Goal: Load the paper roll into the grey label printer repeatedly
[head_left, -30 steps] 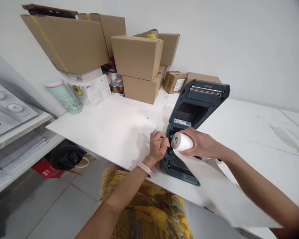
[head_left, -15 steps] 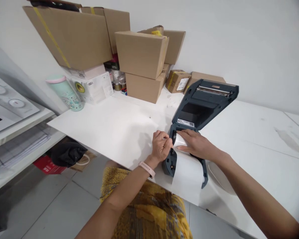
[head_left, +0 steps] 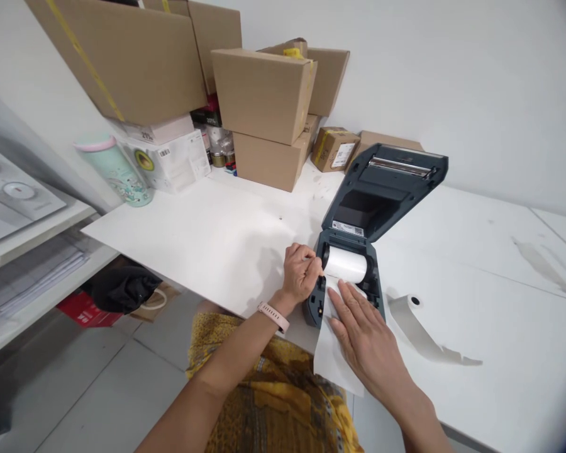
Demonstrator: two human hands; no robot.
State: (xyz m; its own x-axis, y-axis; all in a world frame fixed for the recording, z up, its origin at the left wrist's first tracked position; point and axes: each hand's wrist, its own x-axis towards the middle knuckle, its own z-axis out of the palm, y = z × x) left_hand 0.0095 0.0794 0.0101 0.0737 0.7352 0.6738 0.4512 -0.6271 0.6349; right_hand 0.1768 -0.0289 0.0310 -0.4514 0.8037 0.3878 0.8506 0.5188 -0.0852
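Note:
A dark label printer stands on the white table with its lid raised. Inside it sits a white paper roll between black holders, and its paper strip runs forward over the table's front edge. My left hand is closed at the printer's left rim, beside the roll; what its fingers grip is hidden. Flat on the strip in front of the roll lies my right hand, fingers stretched out and holding nothing.
Right of the printer lies a small partly unrolled paper roll. Cardboard boxes are stacked at the back. A mint tumbler stands at the table's left, near a white appliance on a shelf.
My right hand has moved off the roll and toward me, onto the paper strip. The roll now shows fully. My left hand stays at the printer's left rim.

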